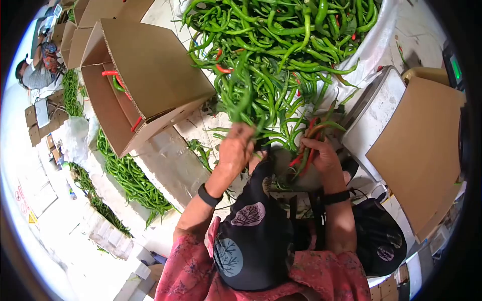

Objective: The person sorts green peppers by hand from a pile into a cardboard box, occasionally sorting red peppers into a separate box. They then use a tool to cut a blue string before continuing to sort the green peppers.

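Note:
My left hand is closed around a bunch of long green chili peppers that it lifts from the near edge of a big pile of green peppers. My right hand grips a small bundle of reddish and green peppers beside my knee. Both wrists wear black bands. The pile lies on white sheeting, with a few red peppers mixed in.
An open cardboard box tipped on its side stands left of the pile, with peppers inside. A flat cardboard sheet rests on a white scale at right. More green peppers lie along the left. Another person sits far left.

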Action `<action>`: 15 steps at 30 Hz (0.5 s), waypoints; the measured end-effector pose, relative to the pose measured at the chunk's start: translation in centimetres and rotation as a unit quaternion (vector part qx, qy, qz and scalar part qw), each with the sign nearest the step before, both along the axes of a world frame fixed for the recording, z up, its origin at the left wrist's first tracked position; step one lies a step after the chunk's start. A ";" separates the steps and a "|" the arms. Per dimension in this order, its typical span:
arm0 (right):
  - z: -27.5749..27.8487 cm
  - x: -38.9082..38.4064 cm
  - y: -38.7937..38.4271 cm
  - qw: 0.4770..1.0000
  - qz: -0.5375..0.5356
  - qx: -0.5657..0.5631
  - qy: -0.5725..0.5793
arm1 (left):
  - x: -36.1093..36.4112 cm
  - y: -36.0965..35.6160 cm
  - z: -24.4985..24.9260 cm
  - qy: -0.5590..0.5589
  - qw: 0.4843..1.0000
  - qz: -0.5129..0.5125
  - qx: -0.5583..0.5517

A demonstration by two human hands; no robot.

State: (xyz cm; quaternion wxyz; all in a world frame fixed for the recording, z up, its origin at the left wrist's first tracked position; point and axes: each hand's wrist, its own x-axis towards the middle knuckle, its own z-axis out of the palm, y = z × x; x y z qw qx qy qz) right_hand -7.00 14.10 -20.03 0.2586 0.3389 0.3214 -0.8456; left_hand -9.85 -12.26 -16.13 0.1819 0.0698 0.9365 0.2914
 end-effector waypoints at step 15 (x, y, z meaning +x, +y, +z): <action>0.7 0.3 -0.8 1.000 0.021 0.018 -0.002 | -18.7 -1.4 -10.5 -0.027 0.863 0.398 0.310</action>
